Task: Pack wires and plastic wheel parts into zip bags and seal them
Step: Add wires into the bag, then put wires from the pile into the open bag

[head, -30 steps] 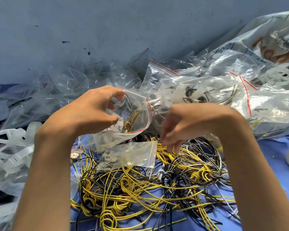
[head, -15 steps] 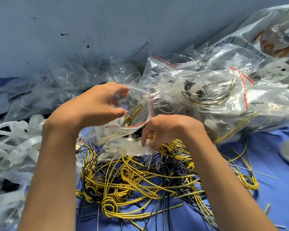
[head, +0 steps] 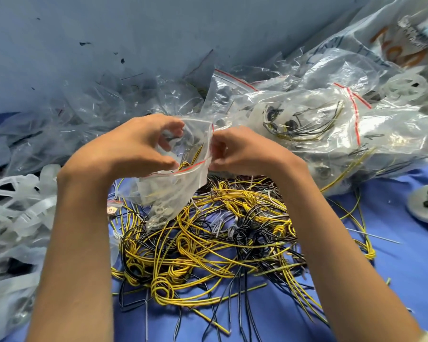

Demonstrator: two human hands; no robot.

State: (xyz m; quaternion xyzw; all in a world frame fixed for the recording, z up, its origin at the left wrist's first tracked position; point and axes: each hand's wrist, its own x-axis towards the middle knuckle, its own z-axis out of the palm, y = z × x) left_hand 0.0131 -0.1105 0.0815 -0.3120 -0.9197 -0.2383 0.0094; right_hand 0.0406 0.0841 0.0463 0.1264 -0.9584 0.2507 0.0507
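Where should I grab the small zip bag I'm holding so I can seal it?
Pinch the red-lined zip strip at the small zip bag's mouth, thumb and finger on opposite faces, coming from its right end. The mouth gapes there while the contents hang below, clear of the strip.

orange and dark print on large plastic bag [head: 403,43], unreadable

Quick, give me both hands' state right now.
Left hand: closed on the zip bag mouth.
Right hand: pinching the same bag's edge.
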